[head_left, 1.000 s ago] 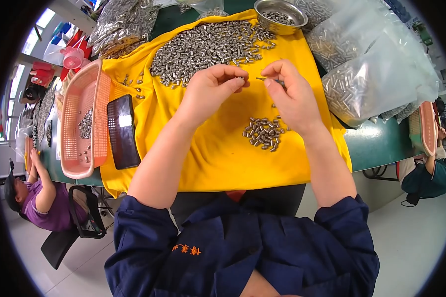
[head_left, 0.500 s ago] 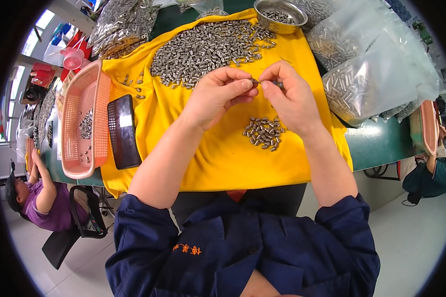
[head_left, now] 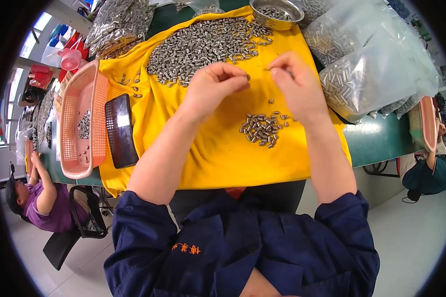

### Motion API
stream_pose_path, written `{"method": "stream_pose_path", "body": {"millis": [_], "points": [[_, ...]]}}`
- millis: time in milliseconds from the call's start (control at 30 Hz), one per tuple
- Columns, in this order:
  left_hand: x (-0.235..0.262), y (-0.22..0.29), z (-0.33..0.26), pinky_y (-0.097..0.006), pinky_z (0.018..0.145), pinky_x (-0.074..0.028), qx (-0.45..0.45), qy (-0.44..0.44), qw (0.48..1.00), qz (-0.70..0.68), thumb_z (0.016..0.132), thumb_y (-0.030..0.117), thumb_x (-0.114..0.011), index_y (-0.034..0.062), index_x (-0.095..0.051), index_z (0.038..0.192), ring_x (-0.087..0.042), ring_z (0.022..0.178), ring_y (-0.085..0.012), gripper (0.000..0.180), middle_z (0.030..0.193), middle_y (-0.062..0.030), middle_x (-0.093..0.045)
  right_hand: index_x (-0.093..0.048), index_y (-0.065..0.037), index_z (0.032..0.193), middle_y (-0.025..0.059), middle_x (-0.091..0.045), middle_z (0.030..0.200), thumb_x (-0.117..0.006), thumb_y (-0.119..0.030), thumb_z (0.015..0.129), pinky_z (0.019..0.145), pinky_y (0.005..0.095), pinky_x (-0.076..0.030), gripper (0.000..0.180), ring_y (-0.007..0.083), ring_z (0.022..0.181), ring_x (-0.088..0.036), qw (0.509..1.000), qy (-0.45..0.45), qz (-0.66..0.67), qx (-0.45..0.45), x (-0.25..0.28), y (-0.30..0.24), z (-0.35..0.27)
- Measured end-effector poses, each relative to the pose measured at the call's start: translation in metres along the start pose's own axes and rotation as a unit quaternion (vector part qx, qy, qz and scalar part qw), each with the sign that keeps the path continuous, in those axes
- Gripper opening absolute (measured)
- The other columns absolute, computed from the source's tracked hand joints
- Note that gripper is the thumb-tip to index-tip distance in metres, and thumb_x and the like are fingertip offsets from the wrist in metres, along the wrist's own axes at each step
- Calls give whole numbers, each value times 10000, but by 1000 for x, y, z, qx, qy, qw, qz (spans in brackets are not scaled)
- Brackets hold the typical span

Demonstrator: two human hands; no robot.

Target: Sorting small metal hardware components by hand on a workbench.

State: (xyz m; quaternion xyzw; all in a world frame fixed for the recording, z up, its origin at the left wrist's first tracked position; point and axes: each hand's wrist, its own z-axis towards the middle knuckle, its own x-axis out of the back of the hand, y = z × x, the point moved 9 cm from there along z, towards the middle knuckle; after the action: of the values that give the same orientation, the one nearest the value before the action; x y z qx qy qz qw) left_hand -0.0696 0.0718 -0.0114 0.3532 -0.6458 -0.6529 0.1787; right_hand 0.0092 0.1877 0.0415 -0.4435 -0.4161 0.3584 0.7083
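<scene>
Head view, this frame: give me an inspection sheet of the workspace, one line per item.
Surface: yellow cloth over a green table.
Job's things: large heap of small metal pieces; smaller pile below the hands.
Clutter: pink basket, black phone, metal bowl, clear bags of parts.
Grippers: left hand pinches a small piece; right hand pinches a thin pin; hands apart.
Cables: nothing seen.
Surroundings: seated people at left and right.
</scene>
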Motion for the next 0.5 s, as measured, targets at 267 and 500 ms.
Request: {"method": "stream_pose_path", "body": {"millis": [267, 500], "points": [[-20, 39, 2, -260, 761, -456, -188, -25, 886, 424, 741, 42, -596, 51, -621, 952, -585, 865, -160, 213, 946, -61, -620, -513, -33, 863, -35, -482, 686, -502, -56, 824, 518, 174, -340, 46, 20, 596, -399, 993, 56, 98, -32, 18, 5, 2], [-13, 36, 49, -367, 721, -452, -227, -67, 701, 673, 744, 128, -544, 75, -635, 853, -560, 820, -291, 151, 855, -103, -599, -518, -32, 863, -7, -511, 677, -509, -53, 810, 467, 192, -347, 58, 29, 541, -412, 996, 47, 72, -8, 10, -6, -2]]}}
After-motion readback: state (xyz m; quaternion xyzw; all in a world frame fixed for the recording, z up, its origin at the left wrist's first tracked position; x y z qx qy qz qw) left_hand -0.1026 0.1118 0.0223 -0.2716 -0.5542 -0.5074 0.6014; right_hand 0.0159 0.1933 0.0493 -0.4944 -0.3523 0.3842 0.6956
